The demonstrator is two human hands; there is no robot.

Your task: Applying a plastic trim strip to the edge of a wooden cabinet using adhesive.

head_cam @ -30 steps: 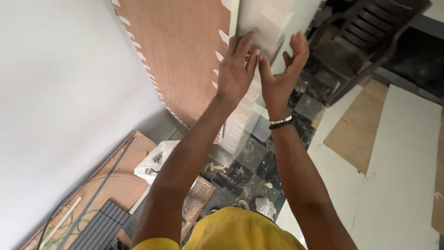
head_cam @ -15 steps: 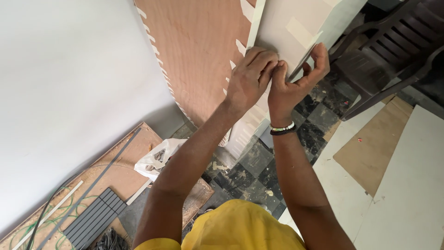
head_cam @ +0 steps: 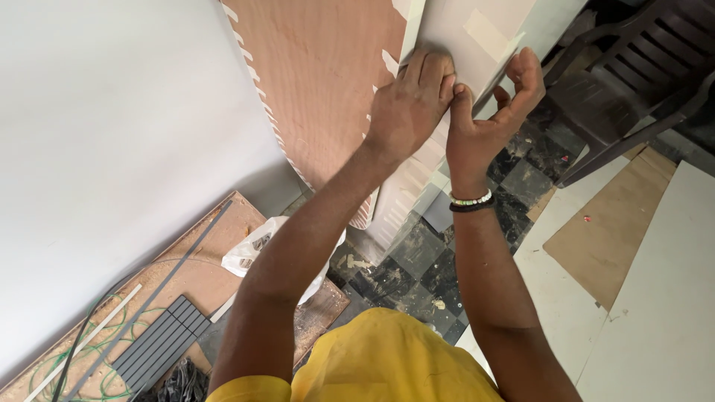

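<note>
A pale grey panel (head_cam: pixel 462 30) stands upright against a brown board (head_cam: pixel 320 82) on the wall. My left hand (head_cam: pixel 411 104) presses flat on the panel's lower part, fingers bent over its surface. My right hand (head_cam: pixel 488 112), with bead bracelets on the wrist, pinches the panel's thin right edge between thumb and fingers. A strip of beige tape (head_cam: pixel 485 31) sticks on the panel above both hands.
A dark plastic chair (head_cam: pixel 633 82) stands at the right. Boards (head_cam: pixel 611 246) lie on the checkered floor (head_cam: pixel 424 260). At the lower left are a wooden board (head_cam: pixel 201 275), a white plastic bag (head_cam: pixel 261 249), a ribbed grey panel (head_cam: pixel 160 342) and green wire (head_cam: pixel 74 357).
Both hands have closed in on the panel: the left went from spread fingers to pressing, and the right came to pinch the edge. The view shifted slightly.
</note>
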